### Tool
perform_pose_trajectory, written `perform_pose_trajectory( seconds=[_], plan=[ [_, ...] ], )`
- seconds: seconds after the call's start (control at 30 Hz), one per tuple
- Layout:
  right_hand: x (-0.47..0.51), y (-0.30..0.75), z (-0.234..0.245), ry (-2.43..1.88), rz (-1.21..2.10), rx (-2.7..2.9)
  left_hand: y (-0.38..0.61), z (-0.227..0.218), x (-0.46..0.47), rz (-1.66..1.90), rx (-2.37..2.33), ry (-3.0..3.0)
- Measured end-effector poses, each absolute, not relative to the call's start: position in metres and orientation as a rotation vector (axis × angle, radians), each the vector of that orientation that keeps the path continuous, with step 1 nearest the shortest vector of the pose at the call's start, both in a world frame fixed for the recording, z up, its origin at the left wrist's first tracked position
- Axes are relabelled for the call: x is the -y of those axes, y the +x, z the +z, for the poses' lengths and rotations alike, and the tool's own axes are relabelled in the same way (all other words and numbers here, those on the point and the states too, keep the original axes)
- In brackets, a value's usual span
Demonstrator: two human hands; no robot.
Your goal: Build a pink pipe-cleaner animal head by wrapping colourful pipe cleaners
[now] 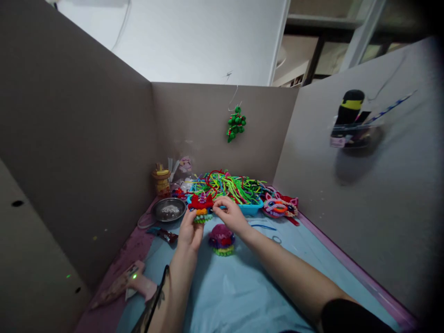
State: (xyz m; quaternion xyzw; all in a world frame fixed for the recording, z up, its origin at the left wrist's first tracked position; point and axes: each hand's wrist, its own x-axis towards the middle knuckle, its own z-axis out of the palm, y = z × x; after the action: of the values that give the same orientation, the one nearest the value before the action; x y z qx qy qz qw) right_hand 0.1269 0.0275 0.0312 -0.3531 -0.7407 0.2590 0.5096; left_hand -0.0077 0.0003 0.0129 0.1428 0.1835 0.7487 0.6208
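My left hand (190, 230) is closed around a small fuzzy pipe-cleaner craft (201, 202) and holds it up over the table. The craft is red on top, with orange and pale green bands below. My right hand (231, 214) is pinched at the craft's right side. A tiny dark bit shows at those fingertips, too small to name. Below the hands, a second fuzzy craft (222, 239), purple-pink with a yellow-green lower edge, sits on the light blue table cover (222, 296). Just behind the hands is a blue tray (252, 209) heaped with pipe cleaners (231, 187), mostly green.
At left lie a pink glue gun (140, 282) and dark-handled pliers (165, 235), near a metal bowl (169, 210) and a brown jar (162, 182). More fuzzy crafts (279, 206) lie at right. A green ornament (236, 124) hangs on the back panel (194, 115); a clear holder (355, 134) hangs at right.
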Motion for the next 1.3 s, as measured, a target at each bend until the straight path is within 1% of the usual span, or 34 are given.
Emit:
perform_pose_trajectory(
  seconds=[0.1,0.23,0.5,0.6,0.73,0.93,1.3],
  plan=[
    [-0.029,0.125,0.024,-0.851,0.630,1.755,-0.007,0.016,0.001,1.720,-0.425,0.321],
    [-0.026,0.120,0.014,-0.859,0.734,1.688,-0.007,0.015,0.000,1.743,-0.425,0.322],
    [-0.030,0.122,0.010,-0.853,0.824,1.663,-0.006,0.011,-0.002,1.756,-0.453,0.359],
    [-0.035,0.122,0.007,-0.855,1.050,1.577,-0.006,0.011,-0.001,1.748,-0.427,0.359],
    [-0.036,0.119,0.007,-0.866,1.413,1.301,-0.005,0.009,-0.001,1.723,-0.398,0.396],
    [-0.034,0.123,0.013,-0.714,1.841,1.073,-0.005,0.007,-0.001,1.681,-0.384,0.390],
    [-0.031,0.119,0.008,-0.356,1.894,0.917,0.000,0.006,0.004,1.592,-0.346,0.417]
  ],
)
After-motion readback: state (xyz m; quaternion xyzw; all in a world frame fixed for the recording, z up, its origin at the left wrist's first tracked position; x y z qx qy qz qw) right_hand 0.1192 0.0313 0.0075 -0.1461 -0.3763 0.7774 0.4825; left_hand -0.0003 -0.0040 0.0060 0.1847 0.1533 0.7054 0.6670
